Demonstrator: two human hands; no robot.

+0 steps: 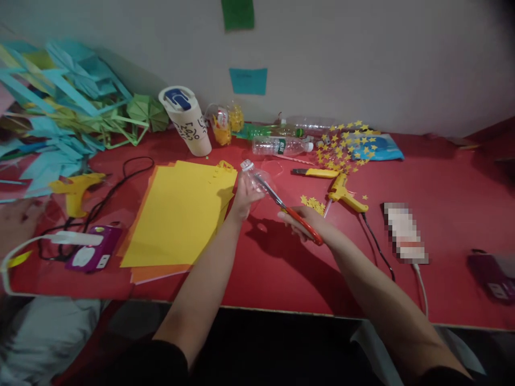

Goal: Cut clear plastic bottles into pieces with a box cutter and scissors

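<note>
Two glue guns point(346, 194), two purple boxes point(94, 247), two wall papers point(248, 81). Three lying bottles point(279, 146) — one green, two clear — plus one held bottle point(259, 178). One each: scissors point(300, 219), cutter point(319, 172), tumbler point(188, 122), phone point(405, 233), blue packet point(378, 147). The stars point(345, 143) are dozens, their exact number unclear; the stacked sheets point(181, 214) can't be counted.

White lidded tumbler point(188, 122), blue wall note point(248, 81), probably a phone point(405, 233) with cable point(421, 287)

Clear, glossy plastic bottle point(277, 145); matt yellow paper point(181, 214); shiny metal scissor blades point(269, 188); smooth red bench point(454, 214).
</note>
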